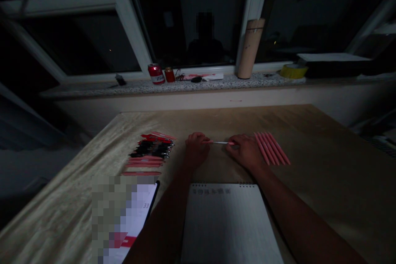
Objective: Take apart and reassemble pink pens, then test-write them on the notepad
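My left hand [197, 147] pinches the left end of a pink pen [220, 142], and my right hand [246, 148] pinches its right end. Between the hands a thin pale section of the pen shows, with pink at both ends. It lies level, above the notepad's top edge. Just beyond my right hand, several pink pens [272, 148] lie side by side in a slanted row. To the left of my left hand is a column of pens [154, 148] in red, black and pink, with one pink pen [142, 173] slightly apart at the near end.
A spiral notepad [230, 222] lies between my forearms. By my left forearm is a lit tablet or phone [139, 210], partly blurred out. Along the windowsill [130, 86] stand a red can [156, 74], a small jar [170, 75], a cardboard tube [251, 49] and yellow tape [293, 71].
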Tool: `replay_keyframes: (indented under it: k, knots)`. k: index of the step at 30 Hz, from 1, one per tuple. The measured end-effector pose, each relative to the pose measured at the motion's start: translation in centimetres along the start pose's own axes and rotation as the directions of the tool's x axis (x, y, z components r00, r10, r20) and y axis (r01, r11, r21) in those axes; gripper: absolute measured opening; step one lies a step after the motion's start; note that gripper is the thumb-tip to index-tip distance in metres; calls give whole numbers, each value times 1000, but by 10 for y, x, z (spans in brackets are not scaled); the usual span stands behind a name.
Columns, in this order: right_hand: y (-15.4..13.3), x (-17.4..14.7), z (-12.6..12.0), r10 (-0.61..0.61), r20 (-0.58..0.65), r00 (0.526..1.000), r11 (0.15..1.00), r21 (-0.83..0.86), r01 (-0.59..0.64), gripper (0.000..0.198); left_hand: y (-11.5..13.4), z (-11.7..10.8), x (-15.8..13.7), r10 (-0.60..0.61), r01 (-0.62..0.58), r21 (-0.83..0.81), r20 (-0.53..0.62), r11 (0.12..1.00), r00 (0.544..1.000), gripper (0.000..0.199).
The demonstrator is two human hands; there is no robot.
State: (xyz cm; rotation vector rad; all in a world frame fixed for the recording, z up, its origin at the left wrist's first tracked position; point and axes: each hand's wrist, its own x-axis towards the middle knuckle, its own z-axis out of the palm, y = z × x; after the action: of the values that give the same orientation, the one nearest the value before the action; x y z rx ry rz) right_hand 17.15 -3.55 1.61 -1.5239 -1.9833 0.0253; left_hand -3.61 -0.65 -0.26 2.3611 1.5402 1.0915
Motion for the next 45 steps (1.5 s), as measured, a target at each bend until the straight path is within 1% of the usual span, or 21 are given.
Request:
replay_keyframes:
  k: [4, 9, 13, 17, 21, 24, 28, 31, 33, 36, 39, 42, 45]
  knots:
    - [-1, 0, 0, -8, 6, 1000, 1000, 2, 8, 14, -1, 3, 1, 16, -15, -36, 29, 999, 999, 16]
    - [0, 0, 2, -27, 3, 1000, 1000, 1, 27, 14, -2, 3, 1, 27, -25, -29, 64, 999, 998, 20]
    - [-1, 1, 0, 1, -1, 1000, 1000, -19, -1, 13, -5, -5, 0, 0, -2, 28, 68, 1000, 998, 15]
    - [-2, 2, -1, -6, 19, 1000, 1000, -21, 6, 14, -11, -14, -3, -15, 0, 120, 123, 993, 992, 10]
    - [-1, 2, 3, -7, 5, 1000, 1000, -29, 7, 15, -11, -15, -7, -7, -23, 165, 177, 986, 984, 12]
    - [1, 1, 4, -6, 13, 1000, 999, -37, 7, 15, -11, -14, -8, -6, -29, 174, 197, 984, 980, 11]
    - [0, 1, 4, -2, 21, 1000, 999, -52, 3, 16, -13, -13, -8, -5, -27, 167, 190, 986, 982, 11]
    - [-4, 2, 5, -6, 26, 1000, 998, -54, 8, 15, -10, -14, -6, -2, -18, 135, 142, 991, 990, 13]
    - [-7, 3, 7, -20, 28, 999, 999, -50, 21, 13, -4, -15, -6, 19, -30, 101, 110, 994, 994, 18]
    - [-10, 3, 11, -44, 37, 998, 998, -49, 46, 11, 3, -14, -4, 66, -76, 73, 130, 994, 989, 24]
    - [-10, 2, 13, -62, 39, 997, 997, -48, 64, 11, 4, -10, -3, 93, -106, 68, 166, 992, 982, 24]
    - [-9, 2, 12, -69, 42, 997, 997, -30, 70, 12, -1, -8, -3, 90, -101, 66, 160, 993, 983, 23]
    - [-6, 2, 10, -47, 35, 998, 999, -21, 48, 11, -9, -11, -3, 61, -75, 91, 145, 993, 988, 21]
